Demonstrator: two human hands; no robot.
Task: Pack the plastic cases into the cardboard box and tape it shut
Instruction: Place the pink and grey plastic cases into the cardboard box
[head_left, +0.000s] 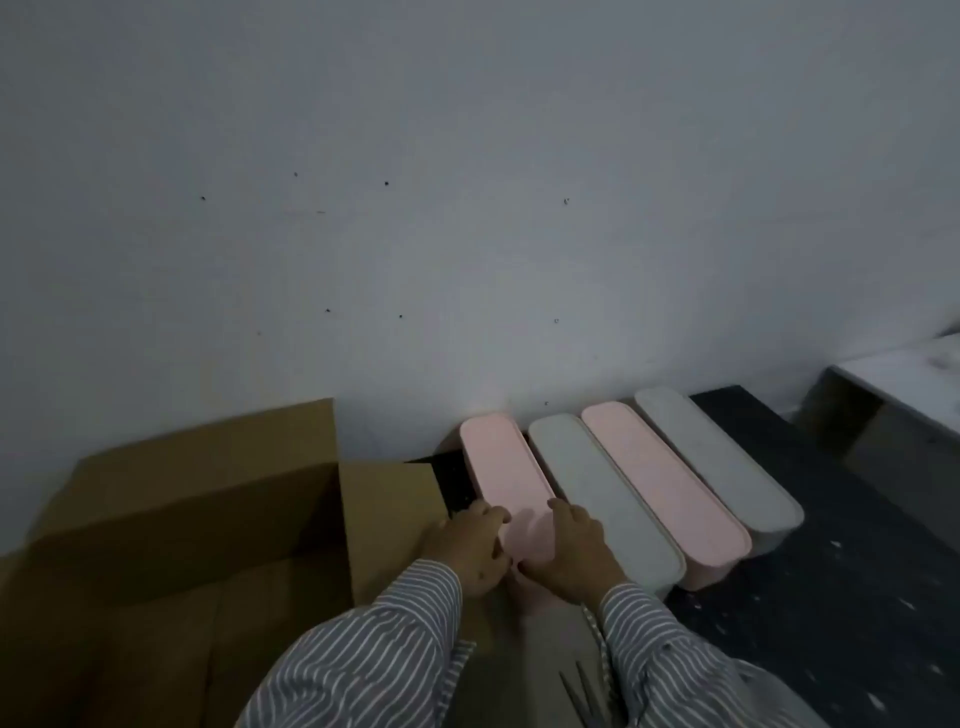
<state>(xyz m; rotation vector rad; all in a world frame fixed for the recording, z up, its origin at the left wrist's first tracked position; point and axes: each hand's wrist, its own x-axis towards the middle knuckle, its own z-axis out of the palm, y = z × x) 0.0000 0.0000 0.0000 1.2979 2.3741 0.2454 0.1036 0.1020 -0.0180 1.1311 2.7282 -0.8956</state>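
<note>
Several long plastic cases lie side by side on the dark floor against the wall. The leftmost pink case (501, 467) has my left hand (470, 545) gripping its near left side and my right hand (571, 551) gripping its near right side. To its right lie a grey case (597, 488), a second pink case (660, 478) and another grey case (717, 462). The open cardboard box (171, 530) stands at the left with its flaps (384, 519) up; its inside looks empty as far as it shows.
A white wall (467, 208) rises just behind the cases. A pair of scissors (584, 691) lies on the floor between my sleeves. A pale ledge or step (904, 379) sits at the far right above the dark speckled floor (857, 597).
</note>
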